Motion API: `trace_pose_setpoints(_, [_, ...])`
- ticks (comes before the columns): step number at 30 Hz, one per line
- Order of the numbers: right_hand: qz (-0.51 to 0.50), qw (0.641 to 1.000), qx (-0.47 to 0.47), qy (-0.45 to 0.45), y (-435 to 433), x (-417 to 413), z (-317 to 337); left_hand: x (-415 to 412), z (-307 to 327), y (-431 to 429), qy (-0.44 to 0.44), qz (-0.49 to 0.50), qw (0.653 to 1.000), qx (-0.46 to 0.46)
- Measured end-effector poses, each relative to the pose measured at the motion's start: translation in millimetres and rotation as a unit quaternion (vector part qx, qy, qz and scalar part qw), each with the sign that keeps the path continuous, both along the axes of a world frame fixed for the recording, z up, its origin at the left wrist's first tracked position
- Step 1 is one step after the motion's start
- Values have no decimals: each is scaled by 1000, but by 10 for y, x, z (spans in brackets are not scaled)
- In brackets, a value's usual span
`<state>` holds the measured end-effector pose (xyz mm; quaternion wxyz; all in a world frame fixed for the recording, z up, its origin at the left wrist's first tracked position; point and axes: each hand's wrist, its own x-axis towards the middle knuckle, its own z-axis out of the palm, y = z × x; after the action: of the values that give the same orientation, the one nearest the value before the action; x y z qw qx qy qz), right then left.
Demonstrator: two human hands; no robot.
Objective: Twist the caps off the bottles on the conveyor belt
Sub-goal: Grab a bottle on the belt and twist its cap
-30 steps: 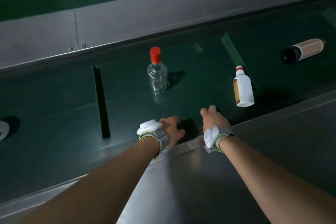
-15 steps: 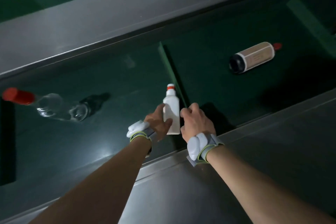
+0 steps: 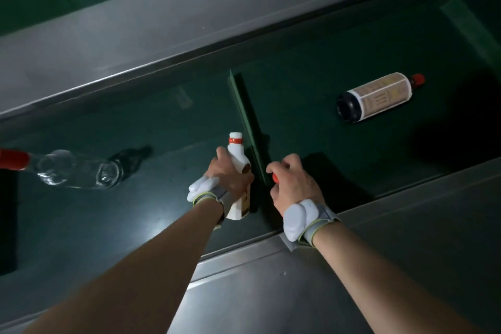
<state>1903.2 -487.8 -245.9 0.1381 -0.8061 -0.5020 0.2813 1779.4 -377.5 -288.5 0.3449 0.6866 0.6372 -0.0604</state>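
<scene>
The left hand (image 3: 230,176) is wrapped around the white plastic bottle (image 3: 238,160), holding it tilted over the dark green conveyor belt (image 3: 162,116); the right hand (image 3: 292,182), just beside it, is curled closed on a small red cap (image 3: 275,178); a clear glass bottle (image 3: 76,171) with red cap and a dark labelled bottle (image 3: 376,96) lie on the belt, well apart.

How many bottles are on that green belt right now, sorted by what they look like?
White bottle, gripped by the left hand: 1
Clear glass bottle with a red cap, lying on its side: 1
Dark bottle with a tan label and red cap, lying on its side: 1
Total: 3 bottles
The right hand holds something small and red, possibly a cap.
</scene>
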Motion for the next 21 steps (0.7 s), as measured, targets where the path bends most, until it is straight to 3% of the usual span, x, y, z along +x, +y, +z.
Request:
trace_pose_setpoints(4, [-27,996,76,25,330,-155,279,-239,218,-112,-97,-40,993,50])
trace_pose_setpoints(9, [-43,981,168,87,504,-345,558,-471,319,-230,-114,-62,991,23])
trace_pose_setpoints(21, [-38,990,31,132,324,-371,622,-506,340,-223,-86,-118,985,-96])
